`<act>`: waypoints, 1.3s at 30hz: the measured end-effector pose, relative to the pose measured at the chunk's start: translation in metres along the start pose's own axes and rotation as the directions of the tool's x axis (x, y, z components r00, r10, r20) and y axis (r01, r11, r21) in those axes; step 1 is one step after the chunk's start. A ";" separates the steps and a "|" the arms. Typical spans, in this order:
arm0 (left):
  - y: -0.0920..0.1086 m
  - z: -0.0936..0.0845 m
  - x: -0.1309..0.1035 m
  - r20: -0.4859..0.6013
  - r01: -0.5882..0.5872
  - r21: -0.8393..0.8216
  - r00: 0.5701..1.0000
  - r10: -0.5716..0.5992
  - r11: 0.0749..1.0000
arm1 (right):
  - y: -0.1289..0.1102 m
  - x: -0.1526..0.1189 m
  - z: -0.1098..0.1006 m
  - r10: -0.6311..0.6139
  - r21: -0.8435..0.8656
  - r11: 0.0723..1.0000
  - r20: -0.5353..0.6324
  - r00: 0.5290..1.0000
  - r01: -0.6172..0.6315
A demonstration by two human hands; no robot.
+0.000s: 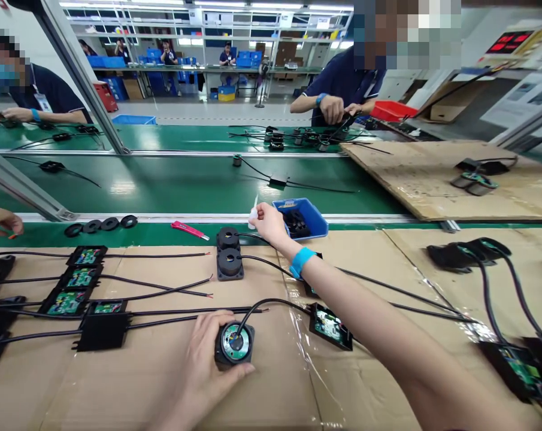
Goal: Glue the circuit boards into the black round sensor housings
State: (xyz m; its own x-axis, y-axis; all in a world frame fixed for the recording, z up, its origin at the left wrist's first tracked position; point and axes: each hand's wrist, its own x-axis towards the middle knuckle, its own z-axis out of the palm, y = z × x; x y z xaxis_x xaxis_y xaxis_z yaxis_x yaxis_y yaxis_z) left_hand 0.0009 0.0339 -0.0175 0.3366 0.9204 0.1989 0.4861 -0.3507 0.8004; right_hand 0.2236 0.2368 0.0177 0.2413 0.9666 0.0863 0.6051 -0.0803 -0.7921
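Observation:
My left hand [203,356] is wrapped round a black square housing [248,352] on the cardboard. A round green circuit board [229,342] shows in its open top, and a black cable runs from it to a black box with an exposed circuit board [331,328]. Farther off, my right hand [271,224] pinches a small white bottle with a thin pointed tip [253,216], held upright beside a blue bin [318,224] of black parts. Two more black housings [230,263] stand between my hands, each with a cable.
Left lie several cabled black boxes with green boards [81,276], several black rings [109,224] and a pink utility knife [190,230]. Another person's hand [3,221] is at the left edge. Across the green conveyor [176,179], a co-worker [342,96] handles cabled parts. More cabled units [517,365] lie right.

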 end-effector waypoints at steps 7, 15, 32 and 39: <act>0.001 -0.004 0.000 0.008 0.001 -0.038 1.000 0.000 0.999 | 0.005 0.006 0.011 0.063 -0.331 0.943 0.118 0.991 -0.021; -0.014 -0.005 -0.003 0.076 -0.025 -0.029 0.997 0.028 0.999 | 0.008 0.003 -0.067 0.134 -0.619 0.783 0.071 0.988 -0.062; -0.005 -0.047 -0.005 0.063 0.066 -0.129 0.996 -0.059 0.989 | 0.035 -0.034 -0.118 0.068 -0.673 0.725 -0.139 0.988 -0.145; 0.021 -0.051 0.016 0.089 0.175 -0.480 0.985 -0.150 0.860 | -0.011 -0.129 -0.101 -0.086 -0.273 0.956 0.073 0.994 0.103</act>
State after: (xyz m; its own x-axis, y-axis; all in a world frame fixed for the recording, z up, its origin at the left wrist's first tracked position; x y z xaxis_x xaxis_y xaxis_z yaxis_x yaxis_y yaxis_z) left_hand -0.0252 0.0498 0.0315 0.3300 0.9437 0.0252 0.0899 -0.0580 0.9943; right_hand 0.2621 0.0883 0.0762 0.1320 0.9851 0.1101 0.8108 -0.0434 -0.5838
